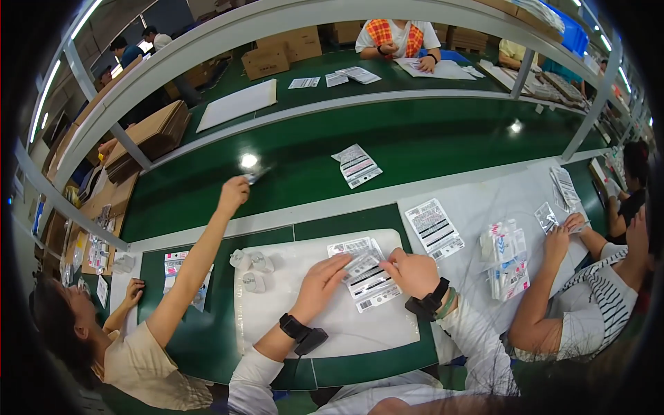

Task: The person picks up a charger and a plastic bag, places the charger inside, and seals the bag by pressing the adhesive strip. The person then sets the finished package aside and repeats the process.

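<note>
Over a white padded mat point(277, 325), both of my hands meet at a small clear plastic packet point(363, 264). My left hand point(315, 287) has its fingers together, with the tips and thumb at the packet's left end. Curled at the opposite end, my right hand point(416, 277) pinches its edge; part of that grip is hidden. Beneath the packet lies a white printed pouch point(373, 294) with black bars, and another printed pouch point(342, 247) shows behind it. Several small clear containers point(254, 282) stand at the mat's left side.
Beyond the mat runs a green conveyor belt point(290, 173) carrying one pouch point(357, 166). At left, a co-worker's arm point(200, 256) reaches over it. Right of me lie a printed pouch point(434, 228) and filled pouches point(505, 259), near another person's hands point(564, 235). A metal frame point(332, 114) crosses behind.
</note>
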The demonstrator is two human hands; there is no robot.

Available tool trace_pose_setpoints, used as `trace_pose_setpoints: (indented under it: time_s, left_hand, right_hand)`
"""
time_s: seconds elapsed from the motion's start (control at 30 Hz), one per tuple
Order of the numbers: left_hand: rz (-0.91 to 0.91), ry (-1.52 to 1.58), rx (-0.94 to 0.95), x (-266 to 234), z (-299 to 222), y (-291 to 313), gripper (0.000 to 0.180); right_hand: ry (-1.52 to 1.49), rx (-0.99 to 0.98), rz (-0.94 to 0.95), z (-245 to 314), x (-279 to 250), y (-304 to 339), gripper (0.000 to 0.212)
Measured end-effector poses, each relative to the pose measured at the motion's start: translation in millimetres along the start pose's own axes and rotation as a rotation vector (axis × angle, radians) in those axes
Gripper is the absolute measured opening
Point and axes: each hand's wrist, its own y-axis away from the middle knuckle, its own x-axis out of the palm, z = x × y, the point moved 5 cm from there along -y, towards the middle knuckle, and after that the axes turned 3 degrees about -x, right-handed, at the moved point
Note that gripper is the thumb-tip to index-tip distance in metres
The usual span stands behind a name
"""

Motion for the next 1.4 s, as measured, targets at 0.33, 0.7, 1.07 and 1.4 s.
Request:
trace_pose_setpoints:
  time_s: [0.33, 0.7, 1.07, 1.4]
  left_hand:
    - [-0.238, 0.021, 0.055, -50.2, -18.6, 1.6, 0.041]
    - [-0.036, -0.348, 0.237, -36.6, -24.6, 8.9, 0.045]
    - [0.320, -0.552, -0.022, -12.7, -8.5, -8.7, 0.031]
    - [0.332, -0.531, -0.125, -7.5, -1.6, -10.6, 0.021]
  right_hand:
    - [-0.012, -0.044, 0.128, 8.4, 2.9, 0.8, 0.036]
    - [0.241, 0.143, -0.179, -54.3, -98.4, 17.4, 0.023]
    - [-0.017, -0.127, -0.134, -7.4, -63.4, -9.2, 0.020]
    - [-0.160, -0.347, 0.169, 46.4, 42.7, -58.7, 0.026]
